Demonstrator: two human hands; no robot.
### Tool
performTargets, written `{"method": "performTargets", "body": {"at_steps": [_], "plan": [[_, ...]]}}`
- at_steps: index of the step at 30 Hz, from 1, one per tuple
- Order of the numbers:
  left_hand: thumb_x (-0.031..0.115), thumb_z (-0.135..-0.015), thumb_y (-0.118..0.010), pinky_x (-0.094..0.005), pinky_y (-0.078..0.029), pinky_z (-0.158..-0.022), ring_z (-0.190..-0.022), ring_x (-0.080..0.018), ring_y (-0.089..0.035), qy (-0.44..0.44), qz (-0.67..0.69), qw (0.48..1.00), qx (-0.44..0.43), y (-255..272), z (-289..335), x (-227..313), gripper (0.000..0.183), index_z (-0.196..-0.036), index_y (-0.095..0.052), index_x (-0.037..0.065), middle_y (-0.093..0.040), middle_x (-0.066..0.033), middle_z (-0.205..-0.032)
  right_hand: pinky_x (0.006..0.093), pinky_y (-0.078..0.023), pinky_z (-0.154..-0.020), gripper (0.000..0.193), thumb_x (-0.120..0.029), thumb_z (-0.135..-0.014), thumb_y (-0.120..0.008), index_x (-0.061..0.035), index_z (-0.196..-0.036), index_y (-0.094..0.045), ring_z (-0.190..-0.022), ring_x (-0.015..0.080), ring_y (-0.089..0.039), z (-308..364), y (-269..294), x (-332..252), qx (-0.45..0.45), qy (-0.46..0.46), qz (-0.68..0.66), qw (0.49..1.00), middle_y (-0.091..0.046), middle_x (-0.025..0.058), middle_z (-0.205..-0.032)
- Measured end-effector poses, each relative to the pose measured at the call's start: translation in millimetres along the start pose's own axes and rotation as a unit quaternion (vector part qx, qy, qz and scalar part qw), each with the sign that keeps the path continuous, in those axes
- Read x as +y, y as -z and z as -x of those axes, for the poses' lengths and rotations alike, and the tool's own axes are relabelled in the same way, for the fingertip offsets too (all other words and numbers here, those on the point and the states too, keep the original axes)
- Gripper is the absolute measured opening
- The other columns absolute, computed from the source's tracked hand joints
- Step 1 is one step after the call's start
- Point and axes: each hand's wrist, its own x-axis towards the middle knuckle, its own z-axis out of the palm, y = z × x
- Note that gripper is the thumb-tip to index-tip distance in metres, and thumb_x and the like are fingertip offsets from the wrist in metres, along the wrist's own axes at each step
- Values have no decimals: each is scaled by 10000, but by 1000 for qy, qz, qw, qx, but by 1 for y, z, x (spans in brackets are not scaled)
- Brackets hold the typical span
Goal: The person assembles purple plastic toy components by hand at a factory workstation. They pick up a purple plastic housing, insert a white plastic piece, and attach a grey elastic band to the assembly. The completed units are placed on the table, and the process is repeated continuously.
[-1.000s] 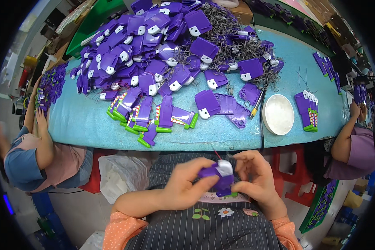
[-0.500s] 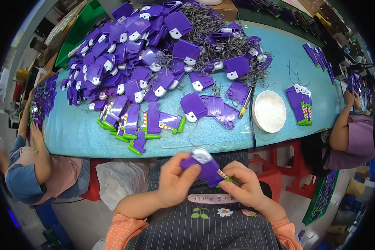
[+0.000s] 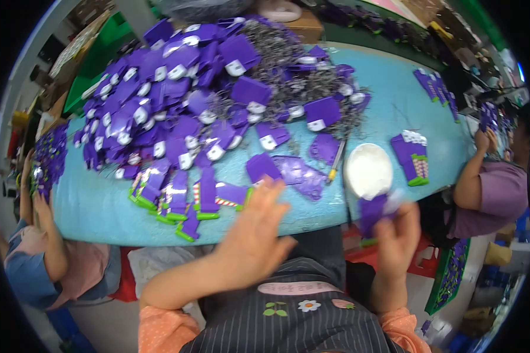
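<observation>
My left hand (image 3: pixel 254 229) reaches over the near table edge, blurred, with fingers stretched out and nothing held. Its fingertips are by a flat purple plastic shell (image 3: pixel 261 167) and cover part of it. Beside it lie several assembled purple pieces (image 3: pixel 206 191) with green ends and red-and-white striped sides. My right hand (image 3: pixel 398 238) is closed on a purple plastic piece (image 3: pixel 371 215) with a white end and a bit of green, smeared by motion, just below the round white dish (image 3: pixel 368 170). Past the dish, a row of similar pieces (image 3: pixel 411 156) stands stacked together.
A large heap of purple-and-white shells (image 3: pixel 159 88) fills the far left of the blue table (image 3: pixel 359 76), with tangled grey rings (image 3: pixel 277 47) beside it. A yellow-tipped pen-like tool (image 3: pixel 336 162) lies left of the dish. Co-workers sit at left (image 3: pixel 59 247) and right (image 3: pixel 494 188).
My hands have parted: the right has carried the purple piece right toward the dish, and the left has let go and moved up to the table. The view has shifted slightly.
</observation>
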Motion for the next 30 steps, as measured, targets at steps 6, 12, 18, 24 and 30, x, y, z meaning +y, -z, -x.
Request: {"method": "performTargets", "body": {"at_steps": [6,12,18,24,30], "plan": [[-19,-704,-596,-468,-319,-1009,-1217,-406,-380,7,-165,986,-17,7,-38,-45,527,-1199,-417,-50,-408,-243,-1294,228,-413,-660,196,-56,-832,-613,24,-1003,-560,-747,87,-518,-105,93,42,187,156,203,948,-578,21,-862],[-39,-754,-563,-405,-418,-911,-1077,-343,-531,29,-105,989,95,19,-28,-36,429,-1173,-474,-40,-538,-227,-1149,393,-405,-753,383,-142,-705,-723,12,-1025,-577,-882,305,-514,-116,91,62,244,256,579,734,-564,141,-925],[107,-916,-508,-342,-434,-905,-1001,-186,-569,229,735,638,11,-10,23,-8,338,-1229,-464,-15,-588,-118,-1107,375,-393,-882,855,-274,-555,-849,42,-1238,-442,-1016,272,-515,-36,-20,-9,-204,166,212,941,-520,152,-1148],[30,-884,-514,-338,-424,-932,-1043,-207,-564,259,612,745,56,-22,34,9,398,-1263,-415,-40,-539,-158,-1183,400,-408,-851,724,-230,-581,-832,2,-1171,-484,-991,309,-497,-23,-63,3,-344,203,95,912,-504,141,-1078],[-19,-838,-506,-358,-494,-715,-830,-327,-630,113,232,966,25,-7,53,4,545,-1337,-295,-77,-585,-238,-972,386,-463,-750,706,-170,-563,-821,28,-1135,-458,-922,331,-512,-6,-88,7,-275,187,227,915,-479,196,-1052]]}}
